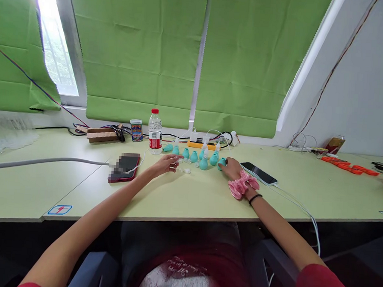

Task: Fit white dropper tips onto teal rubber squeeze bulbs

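Observation:
My right hand (pixel 232 168), with a pink scrunchie (pixel 242 184) at its wrist, is closed around a teal rubber bulb (pixel 222 163) at the right end of the group. My left hand (pixel 167 165) reaches in from the other side, fingers apart. Its fingertips are beside a small clear plastic piece (pixel 180 160); whether they touch it is hard to see. Another clear piece (pixel 186 171) lies just in front. Between the hands stand several teal bulbs, among them one with a clear tip (pixel 203 162). Behind my left hand, one bulb (pixel 167 148) lies on its side.
At the back stand a red-capped water bottle (pixel 155 133), a can (pixel 136 130) and a yellow-orange power strip (pixel 204 145). A phone in a red case (pixel 126 167) is left of me. Another phone (pixel 259 173), with a white cable, lies beyond my right wrist. Orange tools (pixel 349 165) are far right.

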`<act>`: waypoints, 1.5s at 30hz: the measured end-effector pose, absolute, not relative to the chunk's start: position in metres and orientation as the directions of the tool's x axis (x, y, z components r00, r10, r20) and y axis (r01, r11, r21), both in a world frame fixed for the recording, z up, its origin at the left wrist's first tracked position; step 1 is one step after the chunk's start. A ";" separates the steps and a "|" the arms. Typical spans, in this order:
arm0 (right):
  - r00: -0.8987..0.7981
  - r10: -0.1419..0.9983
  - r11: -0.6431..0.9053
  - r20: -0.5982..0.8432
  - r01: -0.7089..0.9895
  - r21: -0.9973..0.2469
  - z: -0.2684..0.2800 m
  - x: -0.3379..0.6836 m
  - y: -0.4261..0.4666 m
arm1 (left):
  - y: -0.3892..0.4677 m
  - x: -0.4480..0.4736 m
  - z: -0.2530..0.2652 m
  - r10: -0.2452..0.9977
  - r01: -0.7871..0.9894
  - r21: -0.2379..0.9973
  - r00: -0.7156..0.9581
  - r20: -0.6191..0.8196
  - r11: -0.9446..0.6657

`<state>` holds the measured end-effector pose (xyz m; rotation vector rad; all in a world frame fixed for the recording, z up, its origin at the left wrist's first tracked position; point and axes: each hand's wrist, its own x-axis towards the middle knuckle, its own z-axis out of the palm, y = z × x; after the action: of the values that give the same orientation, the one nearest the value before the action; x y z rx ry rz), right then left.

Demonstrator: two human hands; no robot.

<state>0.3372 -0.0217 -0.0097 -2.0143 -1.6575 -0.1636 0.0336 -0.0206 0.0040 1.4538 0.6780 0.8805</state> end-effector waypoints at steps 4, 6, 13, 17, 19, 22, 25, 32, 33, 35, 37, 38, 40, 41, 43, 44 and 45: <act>0.249 0.658 0.119 0.711 0.898 -0.424 0.002 0.324 -0.039 | -0.021 0.033 0.004 0.849 -0.068 0.993 0.514 0.122 -0.101; 0.139 0.539 0.403 0.831 0.823 -0.399 0.008 0.306 -0.054 | -0.023 0.033 0.004 0.862 -0.059 0.987 0.483 0.158 -0.147; -0.359 0.508 0.716 0.783 0.681 -0.152 0.003 0.224 -0.074 | -0.025 0.034 0.010 0.920 -0.085 0.971 0.308 0.240 -0.225; -0.357 0.608 0.627 0.709 0.764 -0.153 -0.004 0.214 -0.067 | -0.018 0.032 0.009 0.918 -0.223 0.968 0.349 0.187 -0.112; -0.334 0.651 0.570 0.682 0.809 -0.147 -0.005 0.217 -0.066 | -0.015 0.031 0.007 0.903 -0.279 0.958 0.393 0.176 -0.065; -0.315 0.699 0.499 0.642 0.858 -0.124 -0.004 0.222 -0.068 | -0.015 0.031 0.006 0.873 -0.269 0.963 0.461 0.156 -0.030; -0.336 0.705 0.486 0.625 0.870 -0.080 -0.004 0.223 -0.067 | -0.023 0.033 0.009 0.832 -0.179 0.982 0.536 0.146 -0.058; -0.347 0.727 0.433 0.592 0.901 -0.003 -0.006 0.221 -0.069 | -0.041 0.037 0.018 0.722 0.080 0.941 0.664 0.196 -0.329; -0.352 0.729 0.423 0.587 0.906 0.017 -0.006 0.221 -0.070 | -0.042 0.038 0.019 0.719 0.104 0.924 0.662 0.212 -0.367; -0.358 0.735 0.417 0.576 0.908 0.033 -0.005 0.221 -0.070 | -0.043 0.039 0.019 0.716 0.125 0.896 0.653 0.249 -0.425; -0.360 0.740 0.436 0.568 0.900 0.003 -0.004 0.223 -0.069 | -0.044 0.042 0.019 0.709 0.125 0.875 0.644 0.288 -0.469; -0.361 0.743 0.446 0.563 0.895 -0.014 -0.004 0.223 -0.068 | -0.044 0.043 0.019 0.703 0.126 0.863 0.642 0.305 -0.490; -0.373 0.748 0.482 0.548 0.874 -0.063 -0.004 0.225 -0.066 | -0.045 0.046 0.019 0.692 0.138 0.840 0.644 0.327 -0.525; -0.382 0.750 0.510 0.540 0.854 -0.104 -0.004 0.225 -0.065 | -0.046 0.047 0.019 0.686 0.145 0.831 0.649 0.330 -0.537; -0.385 0.754 0.571 0.532 0.785 -0.241 -0.002 0.225 -0.065 | -0.047 0.048 0.021 0.677 0.148 0.822 0.656 0.334 -0.550; -0.382 0.769 0.593 0.513 0.727 -0.347 0.000 0.225 -0.066 | -0.048 0.048 0.022 0.674 0.146 0.821 0.658 0.336 -0.552; -0.383 0.791 0.595 0.476 0.660 -0.458 0.002 0.224 -0.068 | -0.049 0.048 0.023 0.671 0.143 0.820 0.659 0.339 -0.554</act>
<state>0.2243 -0.0676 0.0018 -1.1438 -2.1504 0.2507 0.0482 -0.0488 0.0227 2.0679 0.6293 0.8322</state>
